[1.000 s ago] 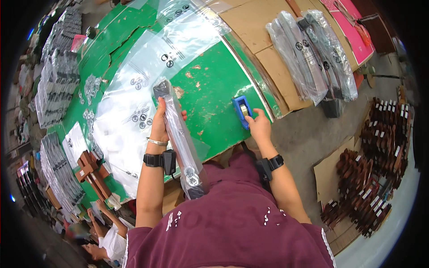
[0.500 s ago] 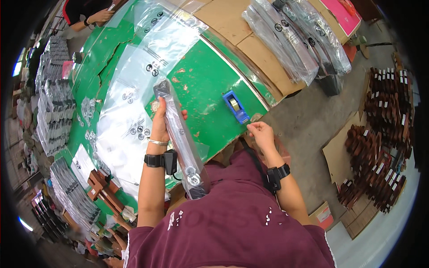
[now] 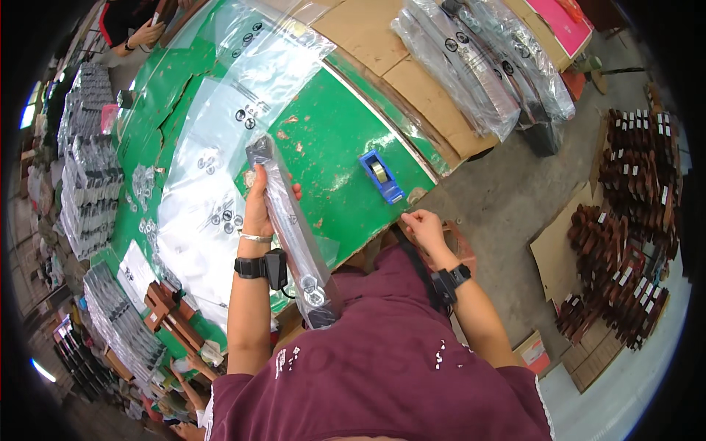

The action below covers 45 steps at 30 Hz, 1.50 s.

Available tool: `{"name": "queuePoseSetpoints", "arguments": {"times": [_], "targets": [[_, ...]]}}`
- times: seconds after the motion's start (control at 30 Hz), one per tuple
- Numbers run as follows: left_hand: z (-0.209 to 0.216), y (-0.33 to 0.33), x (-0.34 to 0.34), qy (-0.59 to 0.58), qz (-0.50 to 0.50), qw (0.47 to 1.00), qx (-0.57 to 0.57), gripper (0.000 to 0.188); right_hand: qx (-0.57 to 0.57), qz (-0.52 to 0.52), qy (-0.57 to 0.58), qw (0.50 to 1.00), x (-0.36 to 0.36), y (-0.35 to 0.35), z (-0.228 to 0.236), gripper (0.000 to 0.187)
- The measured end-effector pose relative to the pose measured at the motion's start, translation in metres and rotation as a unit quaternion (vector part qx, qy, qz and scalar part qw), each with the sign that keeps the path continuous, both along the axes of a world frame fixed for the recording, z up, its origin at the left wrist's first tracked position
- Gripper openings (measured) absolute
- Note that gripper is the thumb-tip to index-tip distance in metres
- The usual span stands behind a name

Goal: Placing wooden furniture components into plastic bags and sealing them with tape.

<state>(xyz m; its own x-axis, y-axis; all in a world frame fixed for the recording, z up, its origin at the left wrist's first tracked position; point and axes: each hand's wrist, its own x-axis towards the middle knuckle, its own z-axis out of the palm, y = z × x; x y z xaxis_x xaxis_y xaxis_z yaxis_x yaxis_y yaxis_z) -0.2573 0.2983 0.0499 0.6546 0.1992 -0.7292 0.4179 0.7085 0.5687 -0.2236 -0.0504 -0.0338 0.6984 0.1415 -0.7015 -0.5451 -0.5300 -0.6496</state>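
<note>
My left hand [image 3: 257,209] is wrapped round a long bar [image 3: 298,239] in clear plastic wrap, with dark padded-looking ends. The bar slants from the green table top toward my shirt, and its near end rests against me. Beside the table's near edge, my right hand [image 3: 426,231] is closed in a pinch. Whatever may be between its fingertips is too small to make out. A blue tape dispenser [image 3: 393,193] with a roll of clear tape stands on the table just beyond that hand, apart from it.
Flat clear plastic bags [image 3: 198,184] overlap on the green table [image 3: 338,176]. Wrapped bars [image 3: 471,66] lie on cardboard [image 3: 368,37] at the far right. Brown wooden parts [image 3: 173,316] sit at the left near stacked wrapped pieces [image 3: 121,323]. Another person's hand [image 3: 147,33] shows far left.
My right hand has drawn slightly down and left, a little away from the tape dispenser. The left hand keeps its hold on the wrapped bar. The view has shifted slightly.
</note>
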Motion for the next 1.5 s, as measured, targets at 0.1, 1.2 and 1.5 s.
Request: {"name": "queuePoseSetpoints", "arguments": {"times": [0.1, 1.2, 1.5], "targets": [[0.005, 0.001, 0.001, -0.012, -0.007, 1.000, -0.005, 0.068, -0.074, 0.087, -0.127, 0.985, 0.009, 0.011, -0.015, 0.026], [0.034, -0.133, -0.044, -0.085, -0.127, 0.986, -0.072, 0.037, 0.114, 0.921, -0.227, 0.296, 0.101, 0.182, 0.237, 0.015], [0.041, -0.143, -0.048, -0.077, -0.089, 0.992, -0.043, 0.033, 0.125, 0.906, -0.355, 0.193, 0.080, 0.177, 0.226, 0.011]]}}
